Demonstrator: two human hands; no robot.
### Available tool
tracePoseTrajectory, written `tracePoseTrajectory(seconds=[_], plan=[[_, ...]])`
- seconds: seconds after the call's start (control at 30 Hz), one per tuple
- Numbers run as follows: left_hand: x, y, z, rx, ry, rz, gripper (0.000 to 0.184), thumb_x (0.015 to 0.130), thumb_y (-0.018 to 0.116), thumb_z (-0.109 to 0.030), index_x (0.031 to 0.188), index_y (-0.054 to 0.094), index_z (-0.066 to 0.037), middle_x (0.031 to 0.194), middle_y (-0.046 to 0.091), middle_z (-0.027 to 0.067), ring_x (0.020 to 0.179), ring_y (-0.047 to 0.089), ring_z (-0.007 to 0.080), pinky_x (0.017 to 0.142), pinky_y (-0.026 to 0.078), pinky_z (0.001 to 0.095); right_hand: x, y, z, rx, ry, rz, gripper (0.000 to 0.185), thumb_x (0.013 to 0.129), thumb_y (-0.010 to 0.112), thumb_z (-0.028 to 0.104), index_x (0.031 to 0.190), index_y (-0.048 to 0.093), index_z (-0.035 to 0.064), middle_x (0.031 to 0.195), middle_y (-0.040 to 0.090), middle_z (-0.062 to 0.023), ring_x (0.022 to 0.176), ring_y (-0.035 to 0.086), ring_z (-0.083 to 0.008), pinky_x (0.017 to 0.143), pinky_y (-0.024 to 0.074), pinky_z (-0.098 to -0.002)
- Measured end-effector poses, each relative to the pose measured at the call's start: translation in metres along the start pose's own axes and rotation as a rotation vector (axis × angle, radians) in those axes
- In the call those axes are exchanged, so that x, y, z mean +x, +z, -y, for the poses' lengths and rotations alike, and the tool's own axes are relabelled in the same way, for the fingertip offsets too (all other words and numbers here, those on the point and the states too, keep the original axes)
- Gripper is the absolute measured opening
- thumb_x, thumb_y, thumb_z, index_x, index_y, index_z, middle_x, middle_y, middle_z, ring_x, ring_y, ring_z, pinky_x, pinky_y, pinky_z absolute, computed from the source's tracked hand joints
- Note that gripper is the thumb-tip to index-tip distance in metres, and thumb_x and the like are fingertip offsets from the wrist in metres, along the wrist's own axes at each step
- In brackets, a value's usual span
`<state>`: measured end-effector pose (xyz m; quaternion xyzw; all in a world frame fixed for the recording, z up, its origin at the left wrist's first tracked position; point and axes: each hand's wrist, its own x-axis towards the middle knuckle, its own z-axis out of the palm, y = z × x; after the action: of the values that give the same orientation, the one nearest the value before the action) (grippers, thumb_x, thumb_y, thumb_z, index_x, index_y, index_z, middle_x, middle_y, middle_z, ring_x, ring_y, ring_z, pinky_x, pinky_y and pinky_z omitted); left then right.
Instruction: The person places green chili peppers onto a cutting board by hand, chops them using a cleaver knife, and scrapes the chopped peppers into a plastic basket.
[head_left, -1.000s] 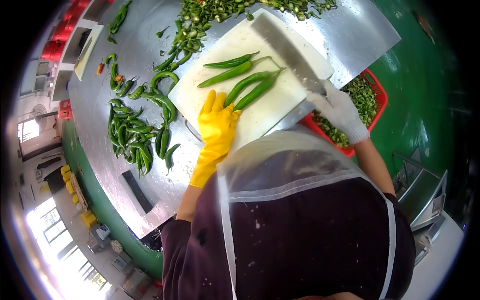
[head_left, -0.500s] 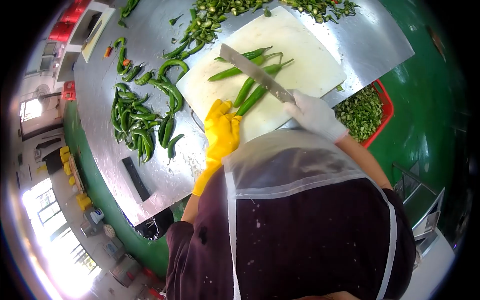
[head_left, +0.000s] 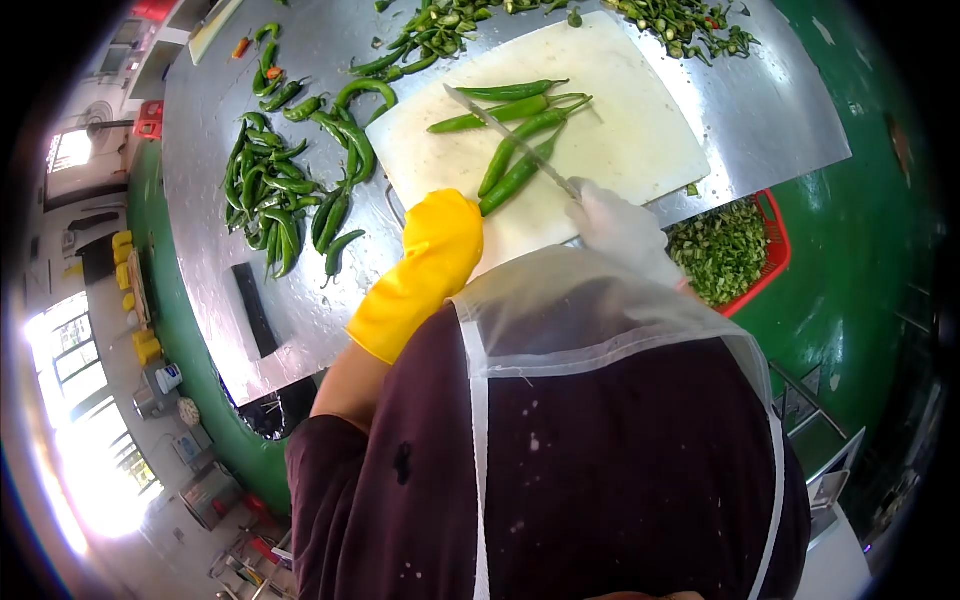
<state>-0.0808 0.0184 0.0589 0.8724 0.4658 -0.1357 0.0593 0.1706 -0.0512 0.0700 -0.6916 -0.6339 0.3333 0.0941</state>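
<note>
Knife [head_left: 505, 131], one, upper centre of frame: tip points upper left, long axis diagonal. Four green peppers [head_left: 515, 182] beneath, on one board [head_left: 635, 145]. My right hand [head_left: 622, 232] grips knife, fingers closed; left hand [head_left: 443, 232] near peppers, fingers' state: can't tell.

We seem to be in a food-preparation workroom: a broad, shiny stainless-steel tabletop [head_left: 330, 310] carries heaps of whole and chopped green peppers [head_left: 265, 185], with a red plastic basket of cut green pieces [head_left: 776, 255] beside it, above a glossy green floor [head_left: 850, 300]
</note>
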Motion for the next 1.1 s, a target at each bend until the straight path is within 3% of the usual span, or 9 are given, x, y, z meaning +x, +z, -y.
tracePoseTrajectory(seconds=[0.07,0.27,0.4,0.57,0.77,0.87,0.97,1.0,1.1], plan=[[0.004,-0.001,0.001,-0.072,-0.107,0.081,0.026,0.097,0.067,-0.023,0.099,0.073,0.002,0.099,0.073,0.0195,0.078,0.069,0.0357,0.077,0.057,0.0447,-0.001,0.000,0.002,-0.036,-0.006,-0.002,0.026,0.108,0.049,0.030,0.121,0.056,0.0092,0.104,0.074,-0.0203,0.099,0.072,-0.0421,0.084,0.0538,-0.0578],[-0.011,0.002,0.012,-1.279,-0.535,0.278,0.033,0.106,0.060,-0.029,0.106,0.070,0.002,0.100,0.075,0.0152,0.078,0.070,0.0239,0.077,0.056,0.0390,0.001,0.009,-0.008,-0.044,-0.065,-0.020,0.024,0.108,0.049,0.028,0.119,0.055,0.0085,0.102,0.073,-0.0215,0.095,0.073,-0.0437,0.080,0.0547,-0.0579],[-0.023,0.009,0.002,-1.110,-0.510,0.181,0.038,0.107,0.060,-0.038,0.102,0.069,-0.001,0.095,0.075,0.0187,0.081,0.072,0.0305,0.076,0.056,0.0421,0.003,0.007,-0.012,-0.043,-0.053,0.034,0.043,0.110,0.050,0.038,0.142,0.055,0.0102,0.111,0.073,-0.0222,0.106,0.071,-0.0424,0.091,0.0545,-0.0541],[-0.017,0.006,-0.022,-0.514,-0.337,-0.083,0.043,0.107,0.061,-0.045,0.095,0.068,-0.004,0.089,0.072,0.0246,0.083,0.070,0.0456,0.077,0.055,0.0532,0.004,-0.004,-0.019,0.164,-0.131,-0.091,0.044,0.109,0.054,0.043,0.137,0.060,0.0085,0.099,0.072,-0.0226,0.098,0.072,-0.0421,0.085,0.0548,-0.0510],[-0.028,0.001,-0.023,-0.742,-0.439,-0.062,0.041,0.110,0.055,-0.042,0.096,0.069,-0.005,0.093,0.072,0.0241,0.094,0.069,0.0471,0.082,0.054,0.0553,-0.006,-0.022,-0.006,0.161,-0.283,-0.059,0.040,0.108,0.056,0.044,0.126,0.062,0.0082,0.091,0.069,-0.0214,0.088,0.071,-0.0411,0.078,0.0534,-0.0497],[-0.056,0.015,-0.019,-0.958,-0.488,-0.234,0.036,0.112,0.052,-0.036,0.105,0.071,-0.007,0.098,0.073,0.0227,0.095,0.071,0.0430,0.085,0.054,0.0517,-0.010,-0.026,0.000,0.074,-0.293,0.109,0.036,0.108,0.057,0.043,0.116,0.060,0.0074,0.089,0.068,-0.0211,0.085,0.070,-0.0421,0.076,0.0526,-0.0510],[-0.087,0.026,-0.020,-0.733,-0.453,-0.496,0.028,0.113,0.051,-0.025,0.117,0.073,-0.008,0.113,0.072,0.0214,0.103,0.070,0.0374,0.090,0.054,0.0468,-0.009,-0.035,0.015,0.019,-0.317,0.218,0.028,0.106,0.055,0.035,0.110,0.058,0.0075,0.091,0.069,-0.0220,0.088,0.069,-0.0449,0.079,0.0520,-0.0549],[-0.088,0.031,-0.023,-0.514,-0.393,-0.704,0.026,0.112,0.051,-0.012,0.128,0.070,-0.003,0.132,0.067,0.0233,0.117,0.066,0.0362,0.101,0.051,0.0446,-0.007,-0.035,0.020,0.010,-0.331,0.242,0.024,0.105,0.054,0.031,0.109,0.057,0.0078,0.093,0.069,-0.0225,0.090,0.069,-0.0461,0.081,0.0518,-0.0566],[-0.085,0.028,-0.024,-0.530,-0.344,-1.126,0.030,0.110,0.053,-0.005,0.135,0.065,0.004,0.141,0.063,0.0274,0.130,0.060,0.0404,0.109,0.047,0.0468,0.012,-0.024,0.034,-0.091,-0.341,0.311,0.030,0.106,0.056,0.035,0.114,0.058,0.0062,0.093,0.072,-0.0194,0.088,0.070,-0.0450,0.079,0.0535,-0.0554]])
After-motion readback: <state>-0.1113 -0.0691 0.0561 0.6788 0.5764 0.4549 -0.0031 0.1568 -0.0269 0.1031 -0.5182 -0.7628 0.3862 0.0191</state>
